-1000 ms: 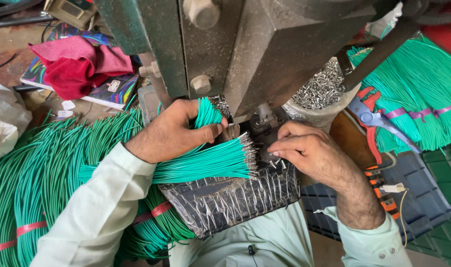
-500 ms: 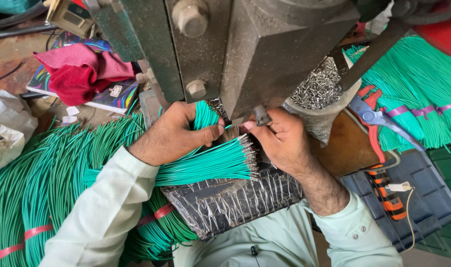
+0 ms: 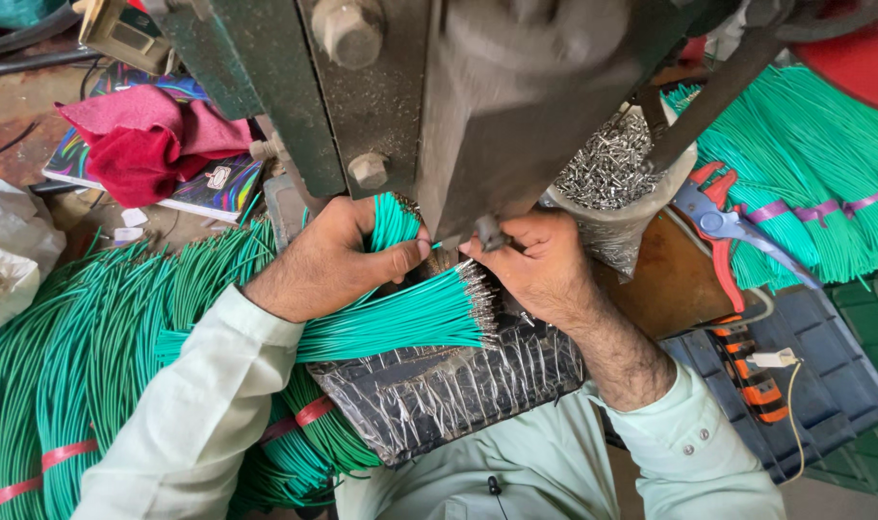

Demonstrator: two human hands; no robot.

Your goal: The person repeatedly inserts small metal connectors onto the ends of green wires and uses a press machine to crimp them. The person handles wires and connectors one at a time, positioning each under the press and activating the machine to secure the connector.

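Observation:
My left hand [image 3: 338, 260] grips a bundle of green wires [image 3: 400, 318] whose stripped metal ends fan out to the right. My right hand [image 3: 535, 265] is up under the dark green press machine [image 3: 497, 87], its fingertips pinched together right beside my left thumb; whatever it pinches is too small to make out. Both hands meet just below the machine's head. The bundle rests over a black pad wrapped in clear plastic [image 3: 439, 395] on my lap.
A clear bag of small metal terminals [image 3: 612, 169] sits right of the machine. Red-handled pliers [image 3: 718, 226] lie on a brown board. More green wire bundles lie at left [image 3: 83, 347] and top right [image 3: 814, 164]. A red cloth [image 3: 141, 144] covers a book.
My right hand has risen from the wire ends up to the machine's head, meeting my left thumb. The left hand keeps its hold on the bundle. The view moved closer.

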